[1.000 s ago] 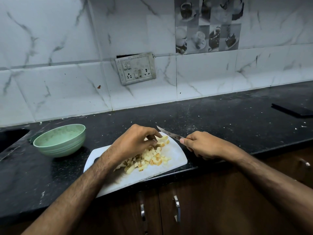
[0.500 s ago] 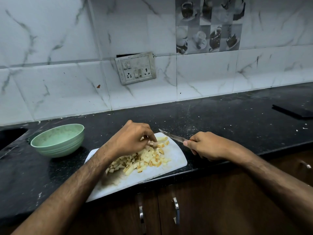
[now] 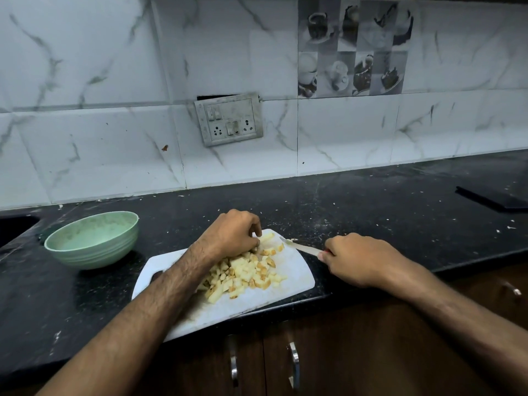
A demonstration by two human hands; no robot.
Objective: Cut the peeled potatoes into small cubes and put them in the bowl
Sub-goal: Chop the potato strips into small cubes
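Note:
A pile of small yellow potato cubes [image 3: 245, 274] lies on a white cutting board [image 3: 297, 274] at the counter's front edge. My left hand [image 3: 231, 234] is curled over the far end of the pile, fingertips down among the pieces near the board's far corner; what they pinch is hidden. My right hand [image 3: 357, 260] grips the handle of a knife [image 3: 300, 245], whose blade points left and reaches the board's right edge. A pale green bowl [image 3: 91, 238] stands left of the board and looks empty.
The black stone counter [image 3: 371, 212] is strewn with white specks. A dark flat slab [image 3: 491, 197] lies at the far right. A sink opening [image 3: 14, 227] sits at the far left. Below the counter are brown cabinet doors with metal handles [image 3: 294, 364].
The knife has dropped lower, its blade now near the board's right edge. My left hand stays curled over the far end of the cube pile.

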